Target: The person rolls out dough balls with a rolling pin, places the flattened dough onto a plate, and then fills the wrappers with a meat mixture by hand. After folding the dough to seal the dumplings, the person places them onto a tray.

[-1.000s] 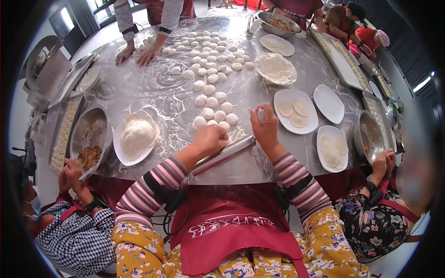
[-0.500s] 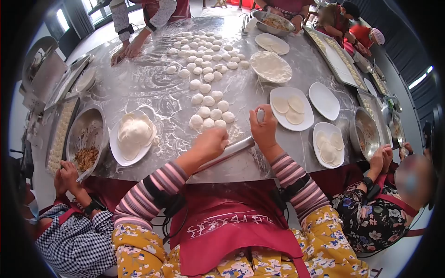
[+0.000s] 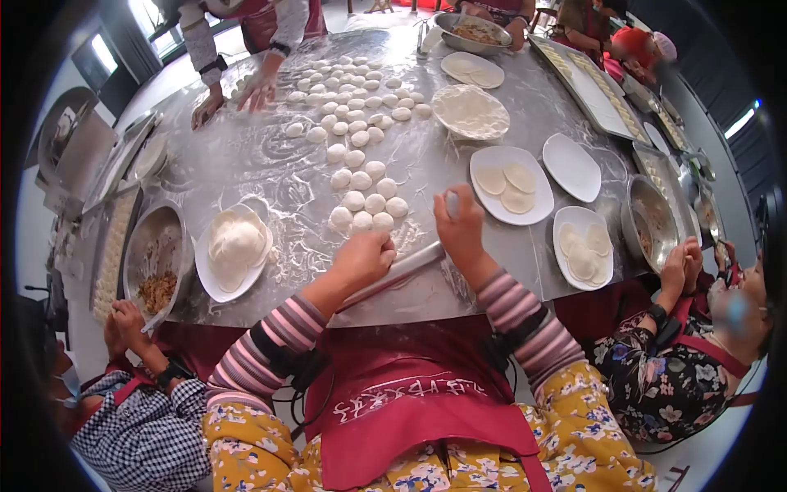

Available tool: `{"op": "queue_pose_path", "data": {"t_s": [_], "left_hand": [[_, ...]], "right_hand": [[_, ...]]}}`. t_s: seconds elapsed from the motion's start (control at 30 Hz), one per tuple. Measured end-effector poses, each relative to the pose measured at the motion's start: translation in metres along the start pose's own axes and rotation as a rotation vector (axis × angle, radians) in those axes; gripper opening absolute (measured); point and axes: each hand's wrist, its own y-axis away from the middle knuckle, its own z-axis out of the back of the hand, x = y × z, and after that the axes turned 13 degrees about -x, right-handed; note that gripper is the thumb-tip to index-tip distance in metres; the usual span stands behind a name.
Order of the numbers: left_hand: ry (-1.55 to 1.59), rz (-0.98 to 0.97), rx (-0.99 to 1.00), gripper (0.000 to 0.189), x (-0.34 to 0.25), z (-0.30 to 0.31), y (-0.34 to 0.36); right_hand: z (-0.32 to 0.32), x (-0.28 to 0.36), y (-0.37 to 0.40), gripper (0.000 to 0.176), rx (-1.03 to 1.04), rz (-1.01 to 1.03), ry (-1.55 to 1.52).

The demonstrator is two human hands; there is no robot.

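Note:
My left hand (image 3: 366, 259) is closed in a fist just below the front dough balls (image 3: 366, 203); whatever it may hold is hidden. Slightly blurred, my right hand (image 3: 463, 230) is raised a little to the right. Its fingers curl around what looks like a rolling pin (image 3: 452, 202), of which just a rounded grey end shows. Between and below my hands a long silver bar (image 3: 416, 261) lies slanted near the table's front edge. Beyond my right hand is a white plate (image 3: 538, 208) with several flat round dough wrappers (image 3: 516, 199).
Left of me are a heaped wrapper plate (image 3: 205, 281), a filling bowl (image 3: 190, 238) and a dumpling tray (image 3: 117, 238). To the right stand smaller plates (image 3: 571, 168) and a steel bowl (image 3: 656, 215). People work on both sides; another person's hands (image 3: 261, 86) press the floury far table.
The view has shifted slightly. My hands stay in nearly the same places, the right one now blurred. Across the table, the other person's hands have moved apart, with fingers spread on one.

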Motion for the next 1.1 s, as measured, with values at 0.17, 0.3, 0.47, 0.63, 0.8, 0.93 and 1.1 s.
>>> {"op": "queue_pose_path", "data": {"t_s": [0.17,0.3,0.47,0.63,0.8,0.93,1.1], "left_hand": [[0.085,-0.058,0.112,0.01,0.012,-0.002,-0.003],[0.236,0.024,0.207,0.01,0.021,0.003,0.002],[0.044,-0.12,0.149,0.01,0.002,0.0,-0.006],[0.015,-0.151,0.13,0.013,0.008,-0.008,-0.014],[0.129,-0.094,0.198,0.01,0.01,0.01,0.005],[0.147,-0.088,0.203,0.011,0.008,0.005,0.005],[-0.012,-0.132,0.174,0.019,-0.006,0.002,-0.004]], "right_hand": [[0.047,0.014,0.02,0.024,0.022,-0.041,0.021],[0.084,0.034,0.041,0.024,0.036,-0.184,-0.027],[0.009,-0.001,0.005,0.021,0.004,-0.025,-0.019],[0.016,-0.003,0.009,0.023,0.052,-0.066,-0.049],[0.079,0.032,0.039,0.025,0.008,-0.118,-0.007],[0.039,0.011,0.019,0.024,-0.014,-0.058,0.038],[0.012,0.003,0.002,0.022,-0.014,0.052,0.024]]}}
